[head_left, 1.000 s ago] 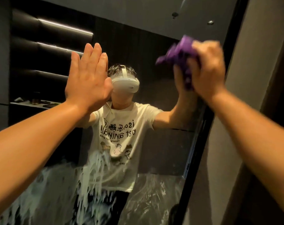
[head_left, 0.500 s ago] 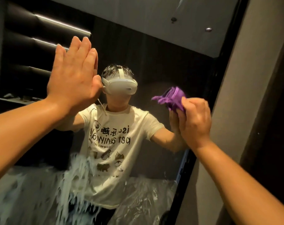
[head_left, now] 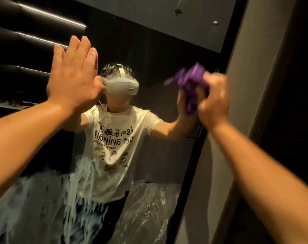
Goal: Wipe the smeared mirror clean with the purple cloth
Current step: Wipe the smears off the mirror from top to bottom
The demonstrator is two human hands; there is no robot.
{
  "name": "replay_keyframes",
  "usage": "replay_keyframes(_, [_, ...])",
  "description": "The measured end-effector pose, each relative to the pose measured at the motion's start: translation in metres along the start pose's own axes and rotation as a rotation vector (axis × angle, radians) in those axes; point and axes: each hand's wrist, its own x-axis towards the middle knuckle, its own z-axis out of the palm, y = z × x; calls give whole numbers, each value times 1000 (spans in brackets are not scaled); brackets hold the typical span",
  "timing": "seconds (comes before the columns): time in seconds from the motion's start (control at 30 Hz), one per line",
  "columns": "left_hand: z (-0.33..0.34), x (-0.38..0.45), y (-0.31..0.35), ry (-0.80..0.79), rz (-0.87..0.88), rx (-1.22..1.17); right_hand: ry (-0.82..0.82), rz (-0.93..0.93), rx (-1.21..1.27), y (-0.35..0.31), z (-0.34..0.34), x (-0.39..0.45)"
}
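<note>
A tall mirror with a dark frame fills the view. White foamy smears cover its lower part, running down in streaks. My left hand is flat against the glass at upper left, fingers together and pointing up. My right hand is closed on a bunched purple cloth and presses it to the glass near the right edge, blurred by motion. The upper glass shows a reflected person in a white T-shirt wearing a white headset.
The mirror's dark frame runs diagonally down the right side. A beige wall panel stands just right of it, with a dark area beyond. Lit shelf strips show reflected at upper left.
My right hand with the cloth went down the right edge of the glass, then came back up a little. My left hand stayed flat on the mirror.
</note>
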Motion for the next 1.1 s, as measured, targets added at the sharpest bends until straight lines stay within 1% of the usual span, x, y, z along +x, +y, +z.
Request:
replay_keyframes(0.03, [0, 0, 0, -1, -2, -2, 72, 65, -58, 13, 3, 47])
replay_keyframes(0.07, [0, 0, 0, -1, -5, -4, 104, 145, -119, 27, 7, 84])
replay_keyframes(0.1, [0, 0, 0, -1, -7, -2, 99, 211, -176, 39, 10, 114])
replay_keyframes(0.13, [0, 0, 0, -3, -6, 6, 51, 259, -234, 45, 11, 132])
replay_keyframes(0.2, [0, 0, -1, -6, -2, 21, -2, 294, -326, 43, 14, 135])
replay_keyframes(0.23, [0, 0, 0, -8, -2, 26, -1, 286, -339, 38, 18, 120])
replay_keyframes(0.3, [1, -1, 0, -10, -4, 34, 21, 201, -294, 17, 27, 57])
replay_keyframes(0.37, [2, -1, 1, -6, -4, 32, -42, 57, -178, -17, 35, -37])
replay_keyframes(0.4, [2, -1, 1, -4, -2, 28, -114, 41, -105, -41, 35, -86])
replay_keyframes(0.43, [2, -2, 1, -1, 0, 25, -220, 117, -10, -66, 33, -132])
replay_keyframes(0.5, [3, -3, 1, 5, 5, 24, -471, 393, 168, -110, 30, -206])
replay_keyframes(0.53, [3, -3, 1, 7, 8, 26, -590, 442, 229, -127, 27, -237])
replay_keyframes(0.57, [4, -4, 0, 5, 9, 26, -685, 440, 255, -142, 24, -261])
replay_keyframes(0.6, [3, -4, -1, -2, 9, 23, -756, 453, 285, -153, 20, -274])
replay_keyframes(0.63, [2, -3, -2, -12, 16, 13, -784, 476, 309, -159, 18, -279])
replay_keyframes(0.67, [0, -3, -4, -26, 31, -7, -791, 508, 325, -164, 17, -275])
replay_keyframes(0.73, [-7, -9, -10, -61, 72, -90, -746, 538, 339, -171, 17, -245])
replay_keyframes(0.8, [-16, -27, -26, -88, 93, -159, -696, 473, 362, -182, 21, -194])
replay_keyframes(0.83, [-21, -41, -38, -99, 102, -168, -650, 391, 360, -189, 27, -164])
replay_keyframes(0.93, [-34, -85, -92, -141, 114, -142, -345, -1, 275, -220, 61, -87])
replay_keyframes(0.97, [-36, -99, -115, -161, 90, -122, -283, -95, 269, -231, 79, -67])
replay_keyframes(1.03, [-40, -122, -163, -188, 9, -69, -259, -211, 234, -255, 113, -32])
replay_keyframes(1.1, [-42, -145, -215, -214, -96, -12, -255, -249, 193, -292, 141, -9])
